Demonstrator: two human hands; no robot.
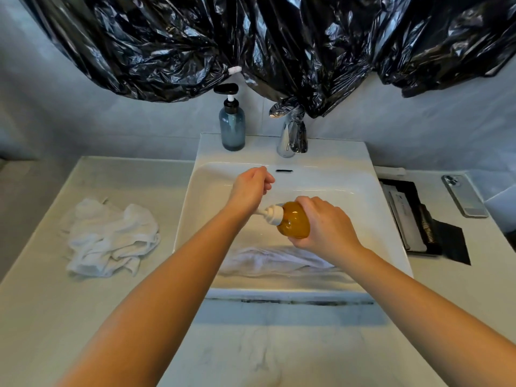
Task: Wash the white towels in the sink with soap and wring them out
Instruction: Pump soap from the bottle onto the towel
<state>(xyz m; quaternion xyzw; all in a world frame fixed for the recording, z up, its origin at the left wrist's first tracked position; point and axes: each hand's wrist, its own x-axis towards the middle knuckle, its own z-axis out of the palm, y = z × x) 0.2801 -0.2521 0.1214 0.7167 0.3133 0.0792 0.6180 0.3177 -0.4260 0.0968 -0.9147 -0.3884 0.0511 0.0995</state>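
Black plastic sheeting (251,37) backs the sink (371,174). Right hand (324,222) grips the tilted amber soap bottle (294,220); left hand (252,188), fingers curled, meets its pump (272,215) (grasp indeterminate). White towel (279,261) lies along the sink's front edge; towel heap (111,238) on desk (42,317), left. Best: aim nozzle over towel.

We get soft, bright light from above; cool blue on the walls (83,129), warmer low in the frame. Glare patches on the black plastic sheet (279,37) at top & on the tap (287,138); small highlight on the soap bottle (293,222). Faint shadow under the towel pile (111,238), left. Edges bow w/ the wide lens; bottom of frame slightly soft.
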